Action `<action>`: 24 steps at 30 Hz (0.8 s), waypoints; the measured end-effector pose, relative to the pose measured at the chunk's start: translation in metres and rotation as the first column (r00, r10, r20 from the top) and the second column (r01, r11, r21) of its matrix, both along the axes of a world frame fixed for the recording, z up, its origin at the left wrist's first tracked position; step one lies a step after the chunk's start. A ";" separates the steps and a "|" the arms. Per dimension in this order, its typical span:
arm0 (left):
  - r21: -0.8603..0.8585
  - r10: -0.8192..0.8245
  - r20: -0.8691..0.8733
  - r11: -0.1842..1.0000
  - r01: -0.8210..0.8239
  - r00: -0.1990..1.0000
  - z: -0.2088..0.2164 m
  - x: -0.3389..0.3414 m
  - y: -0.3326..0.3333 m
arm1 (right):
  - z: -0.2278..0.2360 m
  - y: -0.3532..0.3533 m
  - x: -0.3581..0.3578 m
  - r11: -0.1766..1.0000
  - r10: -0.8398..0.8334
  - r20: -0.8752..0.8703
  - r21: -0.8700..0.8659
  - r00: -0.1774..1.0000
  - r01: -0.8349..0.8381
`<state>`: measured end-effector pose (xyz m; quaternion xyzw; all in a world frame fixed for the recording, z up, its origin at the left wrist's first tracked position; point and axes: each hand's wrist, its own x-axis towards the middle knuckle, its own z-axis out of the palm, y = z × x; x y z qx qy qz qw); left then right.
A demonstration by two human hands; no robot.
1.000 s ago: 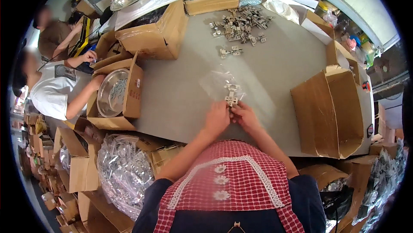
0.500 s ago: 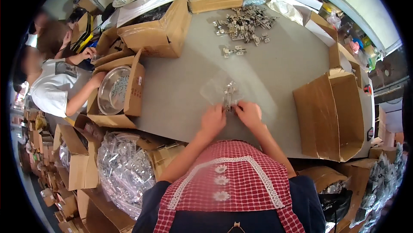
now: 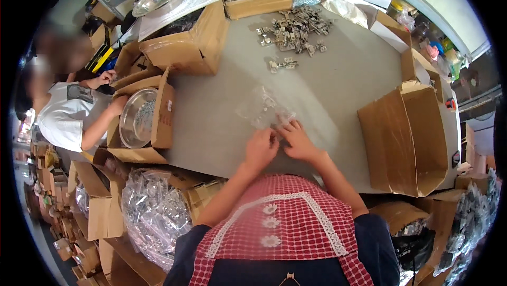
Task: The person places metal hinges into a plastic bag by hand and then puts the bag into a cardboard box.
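A clear plastic bag [image 3: 252,111] lies on the grey table in front of me, with a metal hinge [image 3: 268,100] showing dimly through it. My left hand [image 3: 262,147] is closed at the bag's near edge, pinching the plastic. My right hand [image 3: 297,141] has its fingers stretched forward and slightly apart, touching the bag's right side. Farther up the table a single hinge [image 3: 283,64] lies alone. Behind it is a heap of metal hinges [image 3: 300,30].
An open cardboard box [image 3: 388,143] stands on the right of the table [image 3: 332,91]. At the left, a steel bowl of screws [image 3: 128,122] sits in a carton, with a co-worker's hand beside it. Another carton [image 3: 203,48] stands behind. A sack of bagged parts [image 3: 156,217] is by my left elbow.
My right hand has shifted slightly forward and its fingers have stretched out over the bag. Bag and hinge now tilt to the left. The view has turned slightly.
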<state>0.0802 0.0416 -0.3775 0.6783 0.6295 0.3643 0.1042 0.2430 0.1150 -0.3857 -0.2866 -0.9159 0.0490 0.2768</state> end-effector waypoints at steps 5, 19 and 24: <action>-0.054 0.083 -0.161 0.994 -0.093 0.984 -0.022 -0.023 0.000 | 0.012 0.051 0.001 0.589 -0.265 -0.366 -0.794 0.892 -0.151; -0.154 0.147 -0.046 0.976 -0.152 0.988 -0.025 -0.026 -0.012 | 0.005 0.191 -0.048 0.848 -0.298 0.344 -0.334 0.890 0.413; -0.200 0.202 0.106 0.963 -0.179 0.974 -0.025 -0.017 -0.014 | 0.042 0.113 -0.022 0.276 -0.526 -0.165 -0.961 0.834 -0.016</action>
